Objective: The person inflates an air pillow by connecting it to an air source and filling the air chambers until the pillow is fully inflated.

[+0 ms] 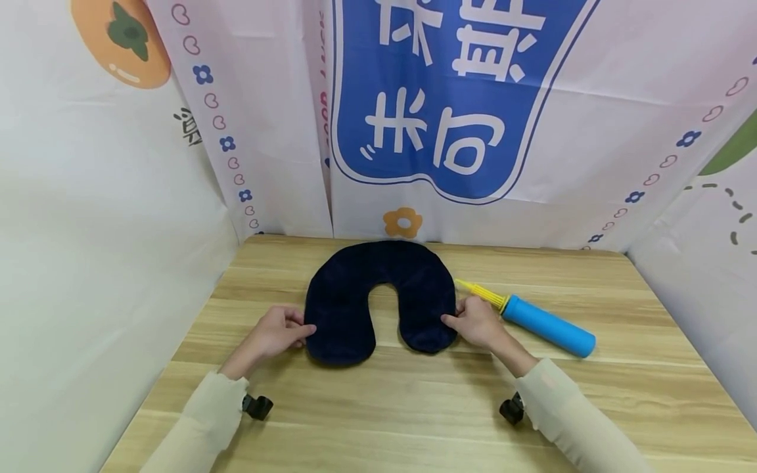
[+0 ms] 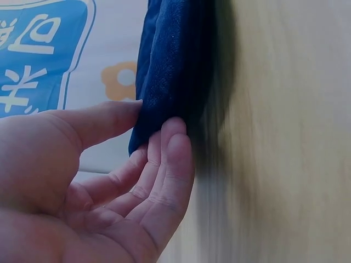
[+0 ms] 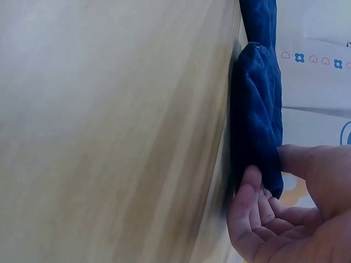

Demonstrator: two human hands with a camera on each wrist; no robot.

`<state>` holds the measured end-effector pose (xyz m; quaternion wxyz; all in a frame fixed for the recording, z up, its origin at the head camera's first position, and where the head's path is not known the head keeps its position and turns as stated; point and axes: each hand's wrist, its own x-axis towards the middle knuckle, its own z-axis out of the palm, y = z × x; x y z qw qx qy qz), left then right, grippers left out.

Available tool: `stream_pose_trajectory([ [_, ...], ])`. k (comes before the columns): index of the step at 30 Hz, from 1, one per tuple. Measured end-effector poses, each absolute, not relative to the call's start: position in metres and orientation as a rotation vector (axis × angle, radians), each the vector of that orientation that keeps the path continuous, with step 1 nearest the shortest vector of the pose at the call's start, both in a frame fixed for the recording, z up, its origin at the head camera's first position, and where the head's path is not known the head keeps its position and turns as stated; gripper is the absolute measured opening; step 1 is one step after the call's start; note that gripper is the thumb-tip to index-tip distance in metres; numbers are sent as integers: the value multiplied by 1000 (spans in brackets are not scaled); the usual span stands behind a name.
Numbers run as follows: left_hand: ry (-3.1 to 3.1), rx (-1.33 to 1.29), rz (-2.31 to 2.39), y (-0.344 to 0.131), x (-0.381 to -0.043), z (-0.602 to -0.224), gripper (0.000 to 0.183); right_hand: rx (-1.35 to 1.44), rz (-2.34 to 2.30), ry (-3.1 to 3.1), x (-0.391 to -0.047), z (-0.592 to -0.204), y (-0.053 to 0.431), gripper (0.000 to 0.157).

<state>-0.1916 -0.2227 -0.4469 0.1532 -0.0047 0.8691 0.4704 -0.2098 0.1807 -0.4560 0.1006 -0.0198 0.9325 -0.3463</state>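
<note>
A dark navy U-shaped neck pillow [image 1: 384, 263] lies on the wooden table, its opening toward the person. My left hand [image 1: 282, 330] pinches the outer edge of its left arm, thumb on top and fingers beneath. In the left wrist view the left hand [image 2: 126, 181] has the soft blue pillow edge [image 2: 170, 66] between thumb and fingertips. At the outer edge of the right arm, my right hand [image 1: 475, 322] pinches the fabric in the same way. The right wrist view shows the right hand [image 3: 285, 213] with thumb and fingers on either side of the pillow end [image 3: 258, 109].
A blue hand pump [image 1: 550, 325] with a yellow nozzle lies to the right, its yellow end close to the right hand. Printed white sheets [image 1: 284, 131] hang behind the table [image 1: 384, 420] and at both sides. Black wrist cameras [image 1: 258, 407] sit beneath both sleeves.
</note>
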Motion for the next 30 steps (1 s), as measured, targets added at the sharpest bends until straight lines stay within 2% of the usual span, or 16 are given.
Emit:
stream_pose_trajectory([
  [9,2494,3,1353,-228,-185,-449,28,-100,-1067,2721,-193,-453,179,40],
  [17,2556,-23,1304,-238,-194,-451,30,-162,-1097,2688,-166,-450,169,33],
  [24,2631,10,1188,-246,-196,-453,32,-221,-982,2687,-159,-445,167,46],
  [30,2638,55,1096,-250,-176,-454,31,-144,-955,2748,-181,-445,182,53],
])
